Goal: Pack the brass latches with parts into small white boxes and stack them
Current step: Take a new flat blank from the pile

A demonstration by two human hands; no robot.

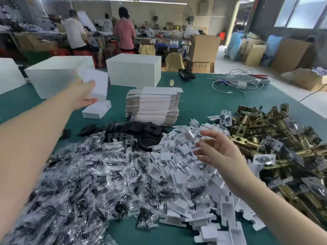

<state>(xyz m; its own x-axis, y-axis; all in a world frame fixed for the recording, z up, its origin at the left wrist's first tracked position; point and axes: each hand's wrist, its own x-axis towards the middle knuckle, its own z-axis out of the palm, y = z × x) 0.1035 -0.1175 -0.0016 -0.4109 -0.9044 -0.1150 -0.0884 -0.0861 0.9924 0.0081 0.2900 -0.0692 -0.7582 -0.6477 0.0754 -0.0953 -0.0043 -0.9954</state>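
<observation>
The left hand (pixel 83 93) reaches to the far left over the green worktop (pixel 203 103), its fingers and thumb clamped round a small white box (pixel 96 82), which it holds above a second closed white box (pixel 96 109) lying flat on the worktop. The held box is blurred, so whether the two boxes touch cannot be told. Just right of them stands a tall stack of flat unfolded box blanks (pixel 153 106).

The right hand (pixel 216 149) hovers, fingers loosely spread and gripping nothing, over the far edge of a heap of white plastic inserts (pixel 185 165) in the middle of the worktop. The brass latches (pixel 265 138) lie in a big tangled pile just right of this hand, many with silvery face plates showing. Left of the inserts spreads a wide heap of clear bags of dark screws (pixel 79 174), and beyond it, near the blanks, a row of black plates (pixel 138 131).

Farther off on the worktop sit two large white blocks (pixel 134 69), a black object and a tangle of white cables (pixel 237 82). Behind them people stand at benches among brown cartons (pixel 205 48). No label or writing can be read anywhere; the print on one low carton is too blurred.
</observation>
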